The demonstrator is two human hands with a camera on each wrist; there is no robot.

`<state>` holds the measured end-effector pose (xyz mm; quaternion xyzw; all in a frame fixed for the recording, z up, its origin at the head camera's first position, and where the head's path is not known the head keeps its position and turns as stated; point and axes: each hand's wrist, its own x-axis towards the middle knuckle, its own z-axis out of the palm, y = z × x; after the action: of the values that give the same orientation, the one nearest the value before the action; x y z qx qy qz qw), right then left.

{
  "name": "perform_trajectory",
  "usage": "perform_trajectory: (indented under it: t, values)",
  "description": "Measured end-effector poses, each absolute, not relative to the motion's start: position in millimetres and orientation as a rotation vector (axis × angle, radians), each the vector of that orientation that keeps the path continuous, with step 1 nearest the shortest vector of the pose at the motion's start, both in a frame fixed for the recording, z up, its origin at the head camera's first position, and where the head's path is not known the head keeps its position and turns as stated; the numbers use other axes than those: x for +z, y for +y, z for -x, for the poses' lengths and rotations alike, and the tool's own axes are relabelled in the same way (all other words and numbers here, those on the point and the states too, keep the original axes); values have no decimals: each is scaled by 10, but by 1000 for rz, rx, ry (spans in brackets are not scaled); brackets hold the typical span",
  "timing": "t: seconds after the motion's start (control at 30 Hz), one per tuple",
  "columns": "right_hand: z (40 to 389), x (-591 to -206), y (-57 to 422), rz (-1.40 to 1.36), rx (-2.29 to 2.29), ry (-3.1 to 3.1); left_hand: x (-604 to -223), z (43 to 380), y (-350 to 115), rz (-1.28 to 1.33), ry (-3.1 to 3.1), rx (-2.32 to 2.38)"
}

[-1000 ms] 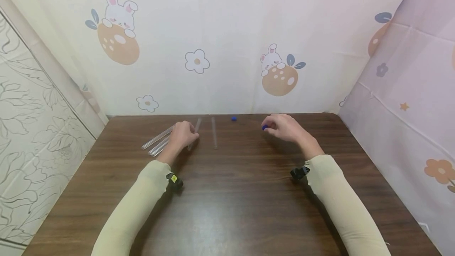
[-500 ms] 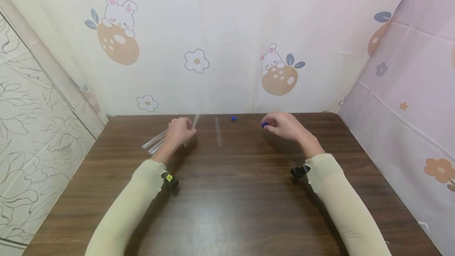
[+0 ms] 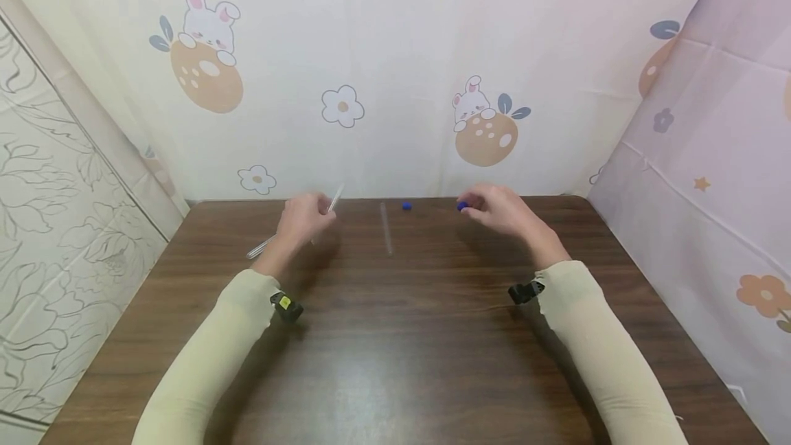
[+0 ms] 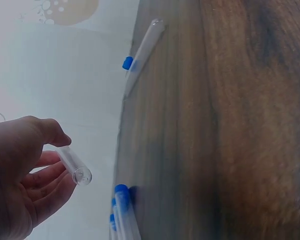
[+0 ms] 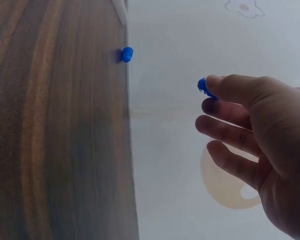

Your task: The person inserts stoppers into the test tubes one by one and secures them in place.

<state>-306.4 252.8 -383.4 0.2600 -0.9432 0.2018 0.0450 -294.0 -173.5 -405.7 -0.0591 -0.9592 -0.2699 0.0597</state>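
My left hand pinches a clear test tube between thumb and fingers, held tilted above the table with its rounded end toward the left wrist camera. In my right hand a small blue cap is pinched between thumb and index finger, the other fingers loosely bent. Between the hands, an uncapped test tube lies on the table. A second blue cap lies just right of it, near the back edge. Several test tubes with blue caps lie by my left hand, mostly hidden behind it in the head view.
The brown wooden table ends at the back against a patterned curtain. More curtain hangs along the left and right sides. Each sleeve cuff carries a small black wrist camera.
My left hand has lifted the test tube off the table, drifting left and back. The loose tube rolled slightly right. My right hand has risen a little with the cap.
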Motion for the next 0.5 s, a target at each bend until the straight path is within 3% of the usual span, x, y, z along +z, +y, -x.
perform_trajectory:
  t: [0.5]
  values:
    - [3024,-3837,2562,-788,956,-2716,-3921,2813,-1830,285,-2786,-747]
